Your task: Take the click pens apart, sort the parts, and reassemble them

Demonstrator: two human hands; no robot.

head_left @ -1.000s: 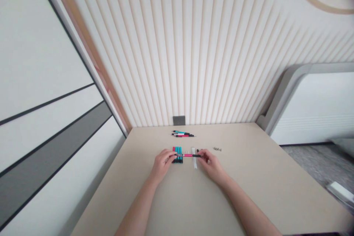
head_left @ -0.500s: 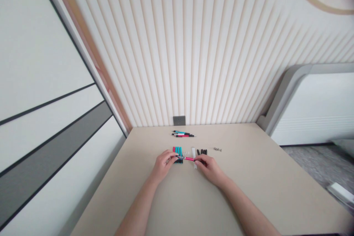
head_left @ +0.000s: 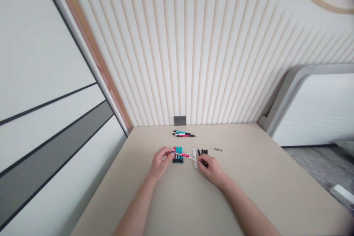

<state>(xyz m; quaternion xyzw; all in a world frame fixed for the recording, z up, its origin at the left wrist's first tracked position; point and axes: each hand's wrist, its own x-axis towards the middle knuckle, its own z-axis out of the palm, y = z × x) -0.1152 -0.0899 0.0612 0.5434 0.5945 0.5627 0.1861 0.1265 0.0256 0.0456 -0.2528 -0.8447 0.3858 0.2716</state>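
My left hand [head_left: 160,162] pinches the black end of a red pen barrel [head_left: 184,155], held slanting above the table. A thin white refill [head_left: 193,159] sticks out of the barrel's right end towards my right hand [head_left: 210,167]. The fingers of that hand are closed on a black pen part [head_left: 204,163], probably a grip, around the refill's far end. Under the held pen lies a row of red and teal pen barrels [head_left: 179,150] with black ends. White refills [head_left: 194,152] lie just beyond my right fingertips, beside several black grips [head_left: 205,152].
Small white pieces [head_left: 187,153] lie between the barrels and the refills. Several small metallic parts [head_left: 218,149] are farther right. Whole pens [head_left: 184,134] lie at the back of the beige table [head_left: 190,199], near a dark wall socket [head_left: 180,120]. A cabinet [head_left: 55,162] stands left.
My right hand has moved slightly right, away from the red barrel, and the white refill now shows between them. My left hand has shifted a little up and left with the barrel.
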